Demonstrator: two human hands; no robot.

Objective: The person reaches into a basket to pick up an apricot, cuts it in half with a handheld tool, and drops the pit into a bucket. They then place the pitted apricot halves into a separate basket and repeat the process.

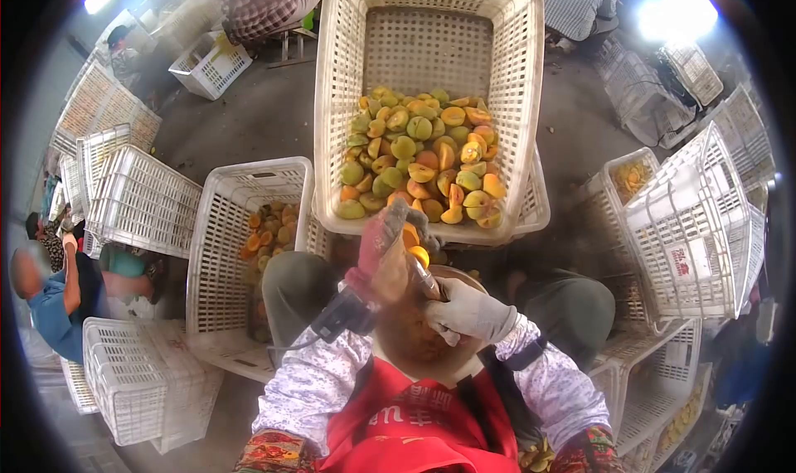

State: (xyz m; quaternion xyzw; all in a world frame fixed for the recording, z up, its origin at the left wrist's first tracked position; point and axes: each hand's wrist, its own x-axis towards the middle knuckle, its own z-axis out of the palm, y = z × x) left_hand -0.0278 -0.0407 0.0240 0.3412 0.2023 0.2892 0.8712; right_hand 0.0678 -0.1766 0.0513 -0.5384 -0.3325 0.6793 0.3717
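My left hand (388,253), in a dirty red and grey glove, is closed around a yellow-orange fruit piece (420,256) just below the near rim of a white crate (326,100). My right hand (466,309), in a whitish glove, grips a small tool (426,281) whose tip meets the fruit. Beneath both hands is a round brown bowl (419,349) on my lap, its contents unclear. Halved green and orange fruit (414,154) fills the near part of the crate.
At the left, another white crate (199,266) holds orange fruit halves (269,237). Stacked crates (676,232) stand at the right, more (141,199) at the left. A person in blue (51,299) sits at the far left; others are beyond the big crate.
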